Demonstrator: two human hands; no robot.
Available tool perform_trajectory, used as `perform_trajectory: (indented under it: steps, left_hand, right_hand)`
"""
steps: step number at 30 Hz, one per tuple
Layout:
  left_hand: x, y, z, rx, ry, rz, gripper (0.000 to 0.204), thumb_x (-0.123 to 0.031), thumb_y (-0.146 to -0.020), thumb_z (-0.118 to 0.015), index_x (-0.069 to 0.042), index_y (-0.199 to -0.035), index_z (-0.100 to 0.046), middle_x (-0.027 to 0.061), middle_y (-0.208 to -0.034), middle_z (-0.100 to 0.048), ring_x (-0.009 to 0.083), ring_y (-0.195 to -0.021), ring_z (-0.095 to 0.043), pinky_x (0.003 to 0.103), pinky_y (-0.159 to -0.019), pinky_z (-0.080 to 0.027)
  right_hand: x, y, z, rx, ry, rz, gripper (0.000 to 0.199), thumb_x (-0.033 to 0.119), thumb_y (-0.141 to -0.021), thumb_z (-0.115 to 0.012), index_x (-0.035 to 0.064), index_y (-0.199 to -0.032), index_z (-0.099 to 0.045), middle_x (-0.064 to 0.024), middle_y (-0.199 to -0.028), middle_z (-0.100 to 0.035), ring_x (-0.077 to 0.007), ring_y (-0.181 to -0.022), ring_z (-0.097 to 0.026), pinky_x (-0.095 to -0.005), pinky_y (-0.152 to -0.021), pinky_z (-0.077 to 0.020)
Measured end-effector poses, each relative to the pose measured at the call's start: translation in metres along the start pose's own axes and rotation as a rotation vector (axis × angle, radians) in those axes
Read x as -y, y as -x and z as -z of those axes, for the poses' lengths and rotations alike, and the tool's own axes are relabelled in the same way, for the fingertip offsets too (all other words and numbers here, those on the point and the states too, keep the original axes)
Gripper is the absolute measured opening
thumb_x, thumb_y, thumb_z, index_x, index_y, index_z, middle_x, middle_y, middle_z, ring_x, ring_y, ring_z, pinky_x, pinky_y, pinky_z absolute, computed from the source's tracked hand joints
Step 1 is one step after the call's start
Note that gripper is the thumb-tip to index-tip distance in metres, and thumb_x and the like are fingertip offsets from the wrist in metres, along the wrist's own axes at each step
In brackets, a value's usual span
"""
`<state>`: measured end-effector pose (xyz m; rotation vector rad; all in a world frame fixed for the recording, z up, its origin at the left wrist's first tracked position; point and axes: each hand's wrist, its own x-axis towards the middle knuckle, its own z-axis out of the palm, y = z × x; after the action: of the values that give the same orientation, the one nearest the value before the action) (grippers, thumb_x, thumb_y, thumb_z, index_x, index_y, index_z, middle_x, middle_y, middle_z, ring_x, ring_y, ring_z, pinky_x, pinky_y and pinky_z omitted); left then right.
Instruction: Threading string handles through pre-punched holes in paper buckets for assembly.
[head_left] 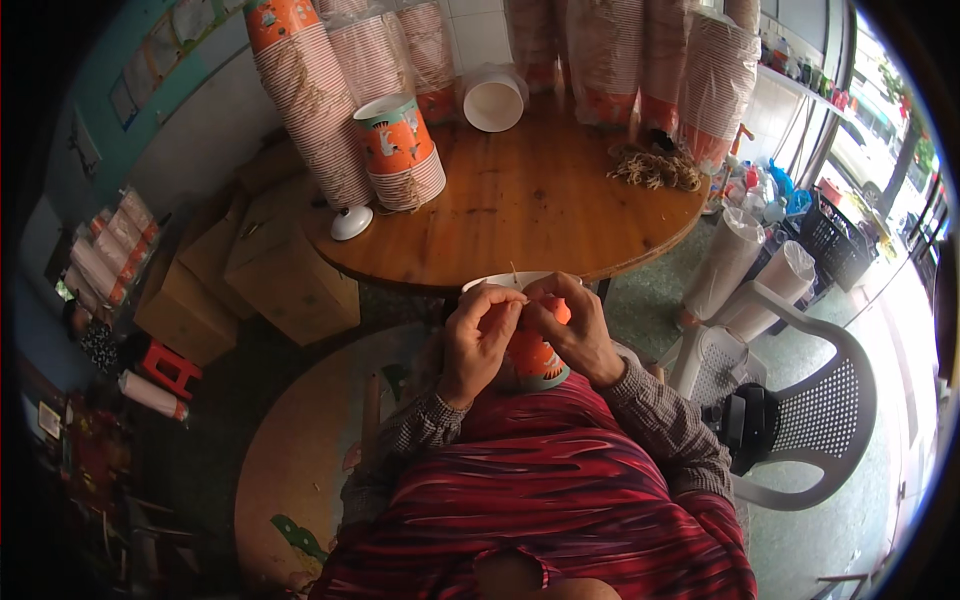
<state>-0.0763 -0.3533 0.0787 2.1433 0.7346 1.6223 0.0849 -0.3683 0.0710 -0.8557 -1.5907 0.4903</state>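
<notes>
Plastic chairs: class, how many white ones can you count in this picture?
1. The white plastic chair stands on the floor to the person's right, beside the round wooden table. Others may be hidden beyond the frame.

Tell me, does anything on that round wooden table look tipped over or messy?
Yes. A white paper cup lies on its side at the back of the round wooden table, mouth facing the camera, while other cups stand stacked. A loose tangle of tan string sprawls near the right edge. Both hands, left hand and right hand, hold an orange printed cup.

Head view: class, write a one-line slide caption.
Both hands, left hand and right hand, pinch the rim of an orange paper cup by a round wooden table.
</notes>
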Motion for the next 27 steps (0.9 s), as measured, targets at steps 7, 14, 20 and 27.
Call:
perform_trajectory:
  steps: [7,14,20,27]
  left_hand:
    - [0.000,0.001,0.005,0.108,0.370,0.362,0.010,-0.008,-0.096,-0.056,0.000,-0.096,-0.062,-0.0005,-0.087,-0.063,0.0039,-0.080,-0.056,0.020,-0.072,-0.046]
    - [0.008,-0.003,0.007,0.048,-0.160,-0.073,0.006,-0.007,-0.092,-0.060,-0.001,-0.093,-0.063,0.0024,-0.084,-0.063,0.0075,-0.079,-0.058,0.022,-0.075,-0.046]
    - [-0.002,-0.001,0.007,0.121,0.157,0.256,0.005,-0.007,-0.091,-0.059,-0.002,-0.090,-0.061,0.0011,-0.084,-0.058,0.0076,-0.080,-0.056,0.022,-0.082,-0.042]
    - [0.005,-0.006,0.018,0.220,0.498,0.407,0.009,-0.008,-0.093,-0.058,0.000,-0.094,-0.062,0.0007,-0.089,-0.056,0.0093,-0.085,-0.057,0.022,-0.079,-0.046]
  right_hand:
    - [-0.002,0.001,0.002,0.064,-0.070,-0.146,0.008,0.005,-0.086,-0.063,0.0003,-0.090,-0.057,-0.0053,-0.084,-0.063,-0.0098,-0.073,-0.059,-0.0249,-0.066,-0.0485]
    - [-0.008,0.003,-0.002,0.014,-0.210,-0.146,0.007,0.002,-0.087,-0.063,0.0011,-0.091,-0.058,-0.0034,-0.084,-0.062,-0.0091,-0.080,-0.058,-0.0239,-0.073,-0.0480]
    - [0.001,0.001,-0.001,0.016,-0.060,-0.111,0.006,0.004,-0.086,-0.062,0.0008,-0.090,-0.059,-0.0036,-0.080,-0.061,-0.0085,-0.077,-0.057,-0.0236,-0.070,-0.0464]
    - [0.003,-0.004,0.006,0.164,-0.127,-0.207,0.006,0.004,-0.086,-0.062,0.0005,-0.091,-0.060,-0.0026,-0.076,-0.062,-0.0082,-0.068,-0.058,-0.0229,-0.064,-0.0470]
